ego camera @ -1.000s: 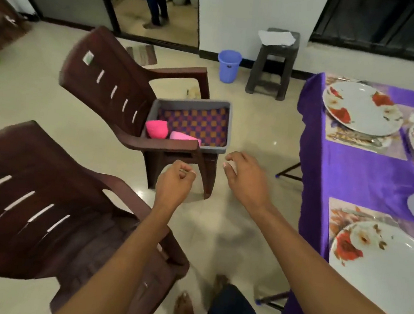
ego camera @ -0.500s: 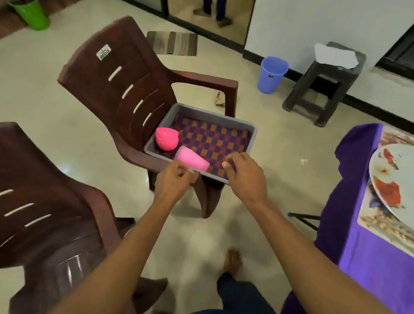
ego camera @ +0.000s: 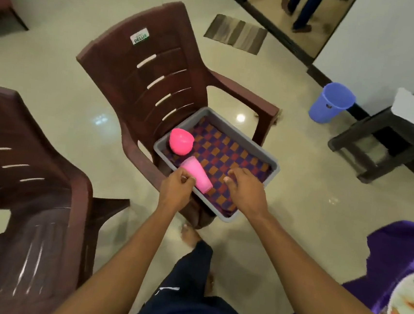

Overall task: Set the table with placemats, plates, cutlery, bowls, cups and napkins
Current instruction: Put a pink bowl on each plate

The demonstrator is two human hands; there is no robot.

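A grey tray (ego camera: 274, 170) lined with a purple-and-orange checked cloth (ego camera: 228, 156) sits on the seat of a brown plastic chair (ego camera: 158, 76). In it a pink cup (ego camera: 195, 173) lies on its side, and a pink bowl (ego camera: 181, 141) rests upside down behind it. My left hand (ego camera: 176, 192) is curled in a fist at the tray's near rim, right beside the cup, with nothing visible in it. My right hand (ego camera: 245, 191) hovers over the cloth with loosely bent fingers and holds nothing.
A second brown chair (ego camera: 34, 178) stands close on my left. At lower right is the table's purple cloth (ego camera: 393, 263) with a floral plate (ego camera: 409, 303). A blue bucket (ego camera: 331, 103) and a dark stool (ego camera: 389, 139) stand by the wall. Someone stands in the doorway (ego camera: 301, 9).
I have stepped up to the chair and turned away from the table. Both hands have moved forward from the chair's front to the tray, the left to the cup, the right over the cloth.
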